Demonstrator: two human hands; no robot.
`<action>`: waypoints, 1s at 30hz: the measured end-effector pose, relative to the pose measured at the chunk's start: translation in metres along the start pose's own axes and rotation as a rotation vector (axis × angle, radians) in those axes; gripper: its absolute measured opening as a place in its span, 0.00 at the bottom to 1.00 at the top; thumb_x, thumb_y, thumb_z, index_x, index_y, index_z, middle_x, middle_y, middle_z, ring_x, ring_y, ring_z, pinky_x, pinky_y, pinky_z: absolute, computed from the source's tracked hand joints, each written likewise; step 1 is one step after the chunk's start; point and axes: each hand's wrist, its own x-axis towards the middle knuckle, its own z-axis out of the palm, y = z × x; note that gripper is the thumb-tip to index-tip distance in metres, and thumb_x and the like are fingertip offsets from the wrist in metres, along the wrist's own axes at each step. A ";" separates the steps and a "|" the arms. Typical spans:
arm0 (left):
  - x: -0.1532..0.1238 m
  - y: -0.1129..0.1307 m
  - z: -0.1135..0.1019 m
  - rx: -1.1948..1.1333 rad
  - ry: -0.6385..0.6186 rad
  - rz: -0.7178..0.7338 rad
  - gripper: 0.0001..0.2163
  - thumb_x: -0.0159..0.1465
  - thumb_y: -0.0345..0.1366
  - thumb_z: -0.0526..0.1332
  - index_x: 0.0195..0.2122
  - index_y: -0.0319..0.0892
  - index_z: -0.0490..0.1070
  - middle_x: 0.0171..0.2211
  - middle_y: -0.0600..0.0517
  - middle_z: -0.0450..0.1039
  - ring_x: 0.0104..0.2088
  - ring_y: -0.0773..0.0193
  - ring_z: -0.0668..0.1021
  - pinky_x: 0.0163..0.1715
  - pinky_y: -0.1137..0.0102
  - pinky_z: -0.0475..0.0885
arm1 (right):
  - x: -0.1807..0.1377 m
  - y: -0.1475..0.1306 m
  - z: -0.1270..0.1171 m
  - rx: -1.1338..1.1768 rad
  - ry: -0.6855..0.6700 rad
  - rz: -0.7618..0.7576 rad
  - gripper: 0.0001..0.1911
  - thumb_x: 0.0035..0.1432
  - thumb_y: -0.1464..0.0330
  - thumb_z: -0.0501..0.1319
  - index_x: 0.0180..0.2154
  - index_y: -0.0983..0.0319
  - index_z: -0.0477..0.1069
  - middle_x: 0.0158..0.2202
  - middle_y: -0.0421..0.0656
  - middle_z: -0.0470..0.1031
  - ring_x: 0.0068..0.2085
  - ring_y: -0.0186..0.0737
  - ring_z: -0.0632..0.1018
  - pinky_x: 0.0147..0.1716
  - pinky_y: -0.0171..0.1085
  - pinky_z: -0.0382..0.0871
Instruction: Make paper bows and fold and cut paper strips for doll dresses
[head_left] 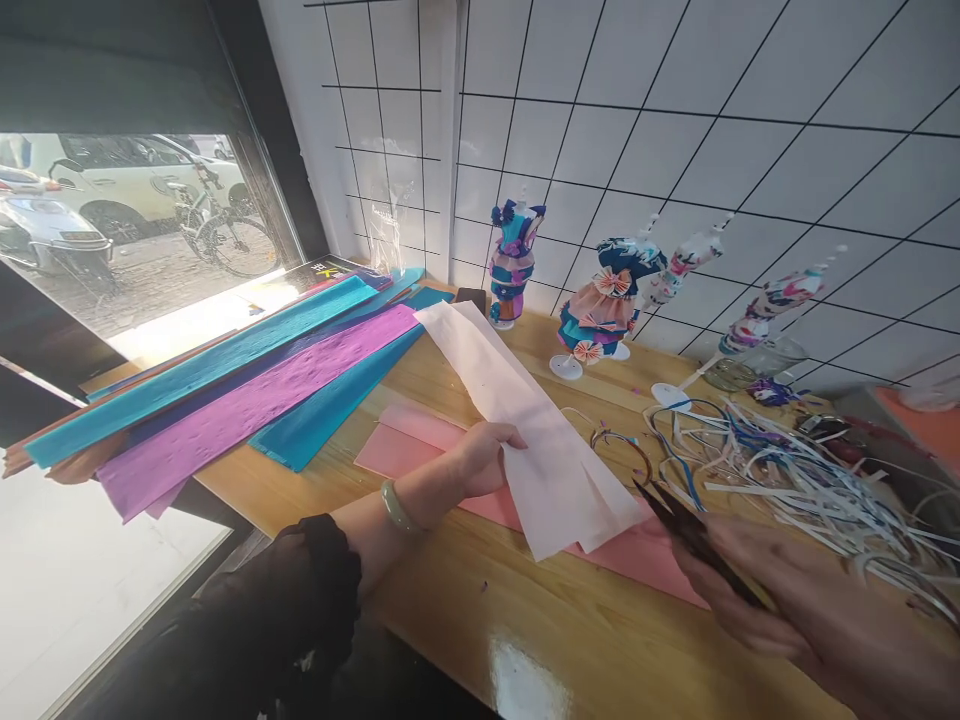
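Observation:
My left hand (484, 458) pinches the edge of a long pale pink crepe paper strip (517, 420) that lies diagonally over a salmon pink sheet (420, 440) on the wooden table (480, 620). A jade bangle (396, 505) circles that wrist. My right hand (810, 610) is closed around dark scissors (697, 540), whose blades are slightly parted with the tip pointing at the strip's near end, just short of touching it.
Teal, blue and purple crepe paper sheets (255, 395) lie at the left by a window. Small mannequin stands in paper dresses (600, 300) line the tiled wall. A tangle of paper strips and ribbon (795, 470) covers the right side.

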 end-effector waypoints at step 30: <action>0.001 -0.001 -0.004 0.044 -0.039 -0.002 0.22 0.46 0.22 0.54 0.44 0.33 0.72 0.43 0.43 0.75 0.46 0.51 0.75 0.52 0.58 0.64 | 0.061 0.008 0.035 -0.133 -0.120 -0.028 0.26 0.53 0.46 0.52 0.27 0.62 0.70 0.14 0.36 0.66 0.13 0.30 0.64 0.14 0.31 0.53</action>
